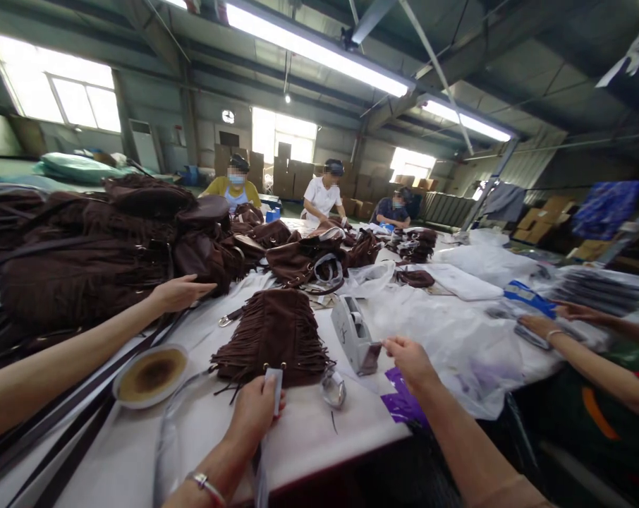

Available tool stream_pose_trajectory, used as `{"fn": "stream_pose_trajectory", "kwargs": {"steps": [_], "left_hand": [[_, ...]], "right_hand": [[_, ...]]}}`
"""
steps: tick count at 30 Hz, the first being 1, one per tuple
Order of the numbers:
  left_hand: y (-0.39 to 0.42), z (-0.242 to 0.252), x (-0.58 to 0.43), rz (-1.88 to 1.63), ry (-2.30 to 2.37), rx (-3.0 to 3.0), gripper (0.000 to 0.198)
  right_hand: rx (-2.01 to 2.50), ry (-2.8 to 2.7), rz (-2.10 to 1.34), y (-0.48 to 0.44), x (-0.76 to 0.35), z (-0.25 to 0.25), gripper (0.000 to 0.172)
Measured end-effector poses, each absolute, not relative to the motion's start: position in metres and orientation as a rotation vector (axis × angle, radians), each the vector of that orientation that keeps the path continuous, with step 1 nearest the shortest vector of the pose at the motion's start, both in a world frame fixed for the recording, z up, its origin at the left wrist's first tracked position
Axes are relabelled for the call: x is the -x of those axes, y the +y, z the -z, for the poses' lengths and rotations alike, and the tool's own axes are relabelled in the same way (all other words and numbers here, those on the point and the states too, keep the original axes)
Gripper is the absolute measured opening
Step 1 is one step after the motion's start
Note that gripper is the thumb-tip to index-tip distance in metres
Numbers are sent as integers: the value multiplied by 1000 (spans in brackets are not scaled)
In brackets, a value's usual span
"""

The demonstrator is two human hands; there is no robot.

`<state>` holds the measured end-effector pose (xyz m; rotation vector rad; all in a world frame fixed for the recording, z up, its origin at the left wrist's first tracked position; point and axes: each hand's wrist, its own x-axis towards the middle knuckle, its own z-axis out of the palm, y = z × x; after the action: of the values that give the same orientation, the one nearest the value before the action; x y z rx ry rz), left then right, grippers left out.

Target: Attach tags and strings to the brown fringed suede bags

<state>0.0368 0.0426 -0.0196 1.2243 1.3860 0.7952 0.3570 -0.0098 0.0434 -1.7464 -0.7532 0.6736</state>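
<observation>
My left hand (253, 409), with a bracelet at the wrist, is closed on a pale grey plastic-wrapped strip (274, 390) at the near edge of a brown fringed bag (280, 324). The bag lies flat on the table. My right hand (410, 361) pinches at the front edge of a grey tape dispenser (351, 331), where the tape end comes off; the clear tape itself barely shows. Between my hands lies a clear plastic-wrapped loop (333, 389). A purple piece of packaging (404, 398) sits beneath my right wrist.
A co-worker's hand (182, 293) reaches in from the left near piled brown bags (87, 268) and a dish of brown paste (150, 375). Another co-worker's hands (542, 328) are at right, by clear plastic sheets (457, 346). More brown bags (303, 257) and several people are across the table.
</observation>
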Motion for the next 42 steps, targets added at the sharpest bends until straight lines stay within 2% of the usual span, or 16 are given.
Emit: {"fn": "stream_pose_trajectory", "kwargs": {"steps": [6, 9, 12, 18, 22, 26, 40, 42], "left_hand": [[41, 16, -37, -784, 1390, -1240, 35], [40, 14, -37, -799, 1384, -1254, 36], [38, 15, -38, -809, 1382, -1265, 37], [32, 14, -39, -810, 1406, -1277, 36], [30, 11, -34, -786, 1436, -1469, 38], [31, 11, -30, -791, 1466, -1695, 40], [23, 14, -30, -898, 1554, -1689, 20], [21, 13, -28, -961, 1540, -1656, 28]], "right_hand": [[1876, -789, -704, -18, -353, -14, 22], [1973, -862, -643, -20, -357, -11, 13], [2045, -1015, -648, -28, -343, -16, 15], [1628, -1712, -968, -22, -248, -51, 22], [1510, -1778, -1041, 15, -186, -60, 17], [1663, -1715, -1121, 48, -158, -44, 15], [2073, -1834, -779, 76, -149, -31, 11], [2093, -1836, -746, 75, -148, -32, 11]]}}
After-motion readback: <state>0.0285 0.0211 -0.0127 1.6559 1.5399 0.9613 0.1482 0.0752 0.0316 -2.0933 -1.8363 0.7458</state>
